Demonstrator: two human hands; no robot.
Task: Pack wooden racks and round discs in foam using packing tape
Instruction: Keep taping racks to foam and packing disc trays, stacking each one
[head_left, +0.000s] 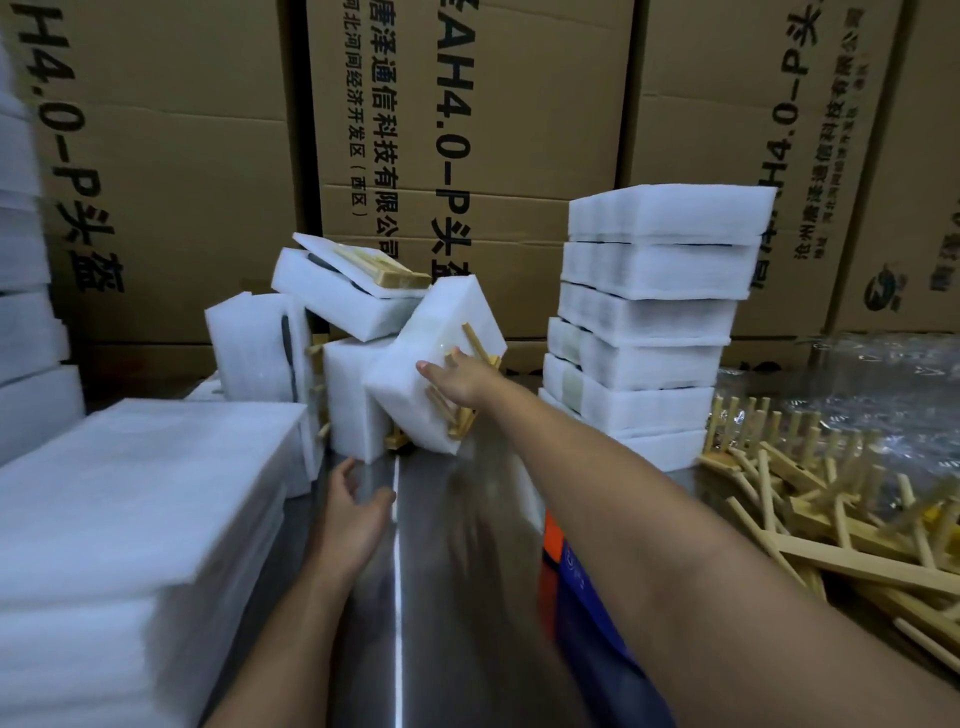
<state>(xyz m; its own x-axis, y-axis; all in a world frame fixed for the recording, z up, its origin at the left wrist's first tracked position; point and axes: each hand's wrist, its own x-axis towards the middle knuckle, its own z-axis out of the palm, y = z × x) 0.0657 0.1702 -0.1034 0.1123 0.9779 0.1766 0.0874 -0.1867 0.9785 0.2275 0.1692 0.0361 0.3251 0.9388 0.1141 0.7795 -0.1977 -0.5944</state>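
One foam pack (422, 347) tilted, right hand (466, 383) touching

Matt white foam blocks (654, 270), pale wooden racks (810, 499) (unvarnished), glossy steel table (415, 597).

**Right hand on a tilted foam pack**

The person's right hand (460, 382) reaches forward with straight fingers and touches a tilted foam pack (431, 338), which has wooden pegs poking from its side. The pack sits among other heaped packs (332, 296) at the back of the metal table (441, 597). The left hand (353, 512) hovers above the table, fingers loosely spread. A neat stack of packs (649, 312) stands to the right, beside loose wooden racks (831, 519). Foam sheets (130, 519) are piled on the left. Cardboard boxes (519, 130) stand behind.
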